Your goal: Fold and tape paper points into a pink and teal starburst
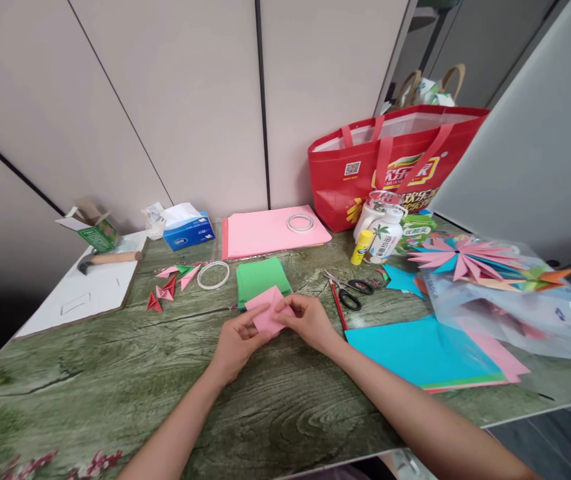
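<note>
A small piece of pink paper [268, 320], with fold lines showing, is held up between both hands over the table. My left hand [238, 347] grips its lower left side, thumb in front and fingers partly behind it. On the right edge, my right hand [310, 321] pinches the paper between thumb and fingers. Just behind the hands lies a stack of green paper squares [261, 277]. Folded red, pink and green paper pieces [167, 287] lie further left, beside a roll of white tape [213, 275].
Black-handled scissors [350, 293], a red pencil [338, 305] and blue paper sheets [415, 350] lie to the right. A glue stick [361, 247], white jug [385, 233] and red bag [335, 180] stand behind. At left are a hammer [110, 260] and tissue box [188, 231].
</note>
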Motion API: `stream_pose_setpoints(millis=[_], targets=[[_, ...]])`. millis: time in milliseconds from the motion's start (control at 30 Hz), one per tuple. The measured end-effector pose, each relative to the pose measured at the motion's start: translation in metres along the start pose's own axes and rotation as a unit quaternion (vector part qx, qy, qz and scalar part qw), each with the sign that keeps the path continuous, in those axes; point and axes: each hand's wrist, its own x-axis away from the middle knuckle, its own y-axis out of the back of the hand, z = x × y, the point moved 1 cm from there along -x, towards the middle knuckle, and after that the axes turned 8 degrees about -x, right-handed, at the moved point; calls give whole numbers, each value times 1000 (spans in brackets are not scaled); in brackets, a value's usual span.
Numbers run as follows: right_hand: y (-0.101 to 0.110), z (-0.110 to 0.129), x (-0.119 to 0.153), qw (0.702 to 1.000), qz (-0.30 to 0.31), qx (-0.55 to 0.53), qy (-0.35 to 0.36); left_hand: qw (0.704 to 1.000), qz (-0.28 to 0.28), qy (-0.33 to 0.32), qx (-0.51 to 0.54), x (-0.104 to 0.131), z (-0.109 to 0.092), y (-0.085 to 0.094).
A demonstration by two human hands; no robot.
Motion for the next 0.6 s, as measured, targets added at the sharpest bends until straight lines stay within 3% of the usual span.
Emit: stream_pose_setpoints(millis=[333, 600], targets=[[-1, 2, 0, 1000, 8, -4, 4, 1000, 0, -10, -24, 1, 1, 2], [-3, 1, 1, 992, 66, -105, 11, 998, -49, -20, -29, -1, 0, 6]])
